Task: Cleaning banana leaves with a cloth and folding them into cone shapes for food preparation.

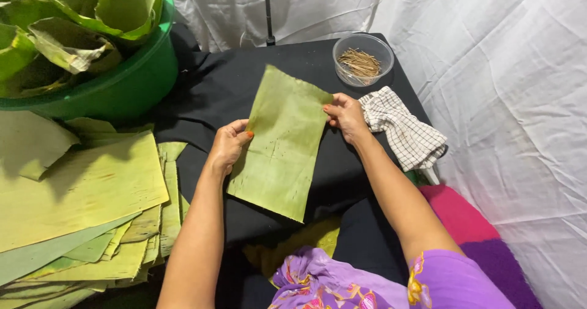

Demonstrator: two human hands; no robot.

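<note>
A rectangular green banana leaf piece [280, 144] lies slanted on the black cloth-covered table [208, 89]. My left hand [228, 145] grips its left edge near the middle, thumb on top. My right hand [345, 116] holds its upper right edge with fingertips on the leaf. Both hands have orange-painted nails. The leaf's lower end hangs toward my lap.
A stack of cut banana leaf sheets [79, 193] sits at the left. A green tub [122, 82] full of leaf pieces stands at the back left. A clear bowl of small sticks [362, 59] and a checked cloth [405, 128] lie at the right. White fabric hangs behind.
</note>
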